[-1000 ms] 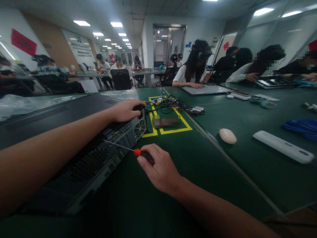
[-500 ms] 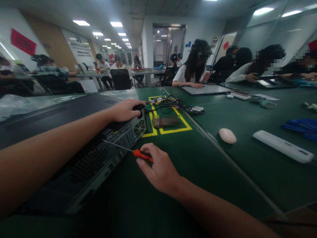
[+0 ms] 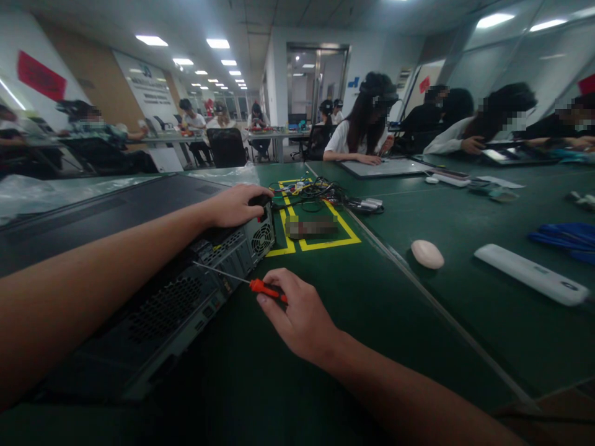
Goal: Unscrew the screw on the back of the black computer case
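A black computer case (image 3: 139,198) lies on the green table at the left, its rear panel with vents and ports facing right. My left hand (image 3: 237,207) rests over the case's far rear corner, fingers curled round a dark thing there that I cannot make out. My right hand (image 3: 297,313) grips a red and black screwdriver (image 3: 263,287) by its handle, thumb and fingers closed on it. The screwdriver's thin shaft points left, its tip at the case's rear panel near the mesh vent.
Tangled cables (image 3: 325,193) lie behind yellow tape marks (image 3: 330,245), with a blurred brown object between the tape lines. To the right are a pale oval object (image 3: 427,254), a long white device (image 3: 530,274) and blue cloth (image 3: 567,240). People sit at tables beyond.
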Tool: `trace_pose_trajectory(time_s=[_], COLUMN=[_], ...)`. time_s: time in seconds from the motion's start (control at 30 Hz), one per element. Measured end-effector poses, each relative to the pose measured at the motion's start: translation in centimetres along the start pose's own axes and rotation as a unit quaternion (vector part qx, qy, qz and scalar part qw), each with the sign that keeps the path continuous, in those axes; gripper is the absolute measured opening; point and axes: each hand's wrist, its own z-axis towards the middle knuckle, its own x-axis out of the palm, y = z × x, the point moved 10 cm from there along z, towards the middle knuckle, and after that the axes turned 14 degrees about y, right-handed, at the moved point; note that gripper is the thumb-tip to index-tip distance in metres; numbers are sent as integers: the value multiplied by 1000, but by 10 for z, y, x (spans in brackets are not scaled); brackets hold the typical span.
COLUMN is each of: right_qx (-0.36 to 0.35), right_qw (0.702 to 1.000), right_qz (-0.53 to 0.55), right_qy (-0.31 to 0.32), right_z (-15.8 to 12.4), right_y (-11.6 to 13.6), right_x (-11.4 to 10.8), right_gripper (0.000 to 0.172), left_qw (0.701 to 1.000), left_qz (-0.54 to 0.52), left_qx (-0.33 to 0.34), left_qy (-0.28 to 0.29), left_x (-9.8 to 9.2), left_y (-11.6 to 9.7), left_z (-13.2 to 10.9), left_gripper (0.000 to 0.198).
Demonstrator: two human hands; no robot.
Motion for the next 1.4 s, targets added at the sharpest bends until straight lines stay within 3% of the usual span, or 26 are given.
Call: trace_pose_trajectory(time_s=[1.1,1.4], right_qx=[0,-4], right_qw=[999,1000], right_qz=[-28,2], right_qy=[-19,1], right_z=[-2,-1], right_y=[4,4], right_x=[-6,0], right_gripper=[18,20], left_qw=[1000,1000], left_qz=[-7,-6], left_qx=[8,-1], left_qy=[-4,0], left_x=[0,0], left_y=[1,0], left_z=[0,0], left_gripper=[68,70])
